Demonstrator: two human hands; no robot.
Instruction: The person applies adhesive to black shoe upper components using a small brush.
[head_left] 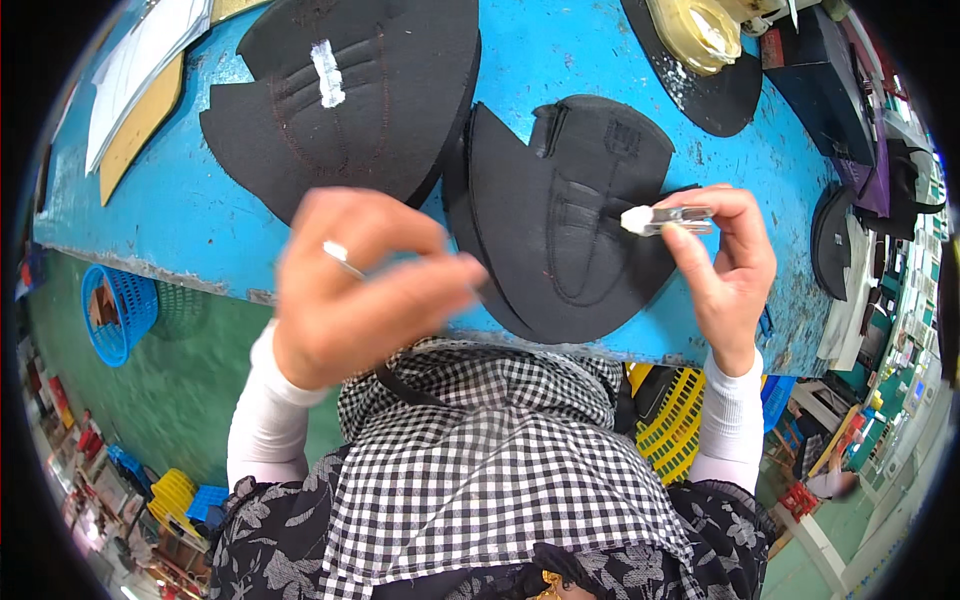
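Note:
My right hand (735,262) pinches a metal clip (686,218) between thumb and fingers. A white, glue-like wad (637,220) sits in the clip's jaws, over the right side of a black stitched fabric piece (585,240). That piece lies in a stack near the table's front edge, with a notch in its upper left. My left hand (360,285), smeared by motion, hovers between this stack and a second one, its curled fingers pointing right. On the second stack's top black piece (300,130) runs a white pasty strip (326,73).
Both stacks rest on a worn blue table (150,235). A yellowish, crusted container (700,35) stands on another black piece (725,100) at the back right, beside a dark box (815,85). Papers on a board (140,130) lie far left. A blue basket (125,315) is below.

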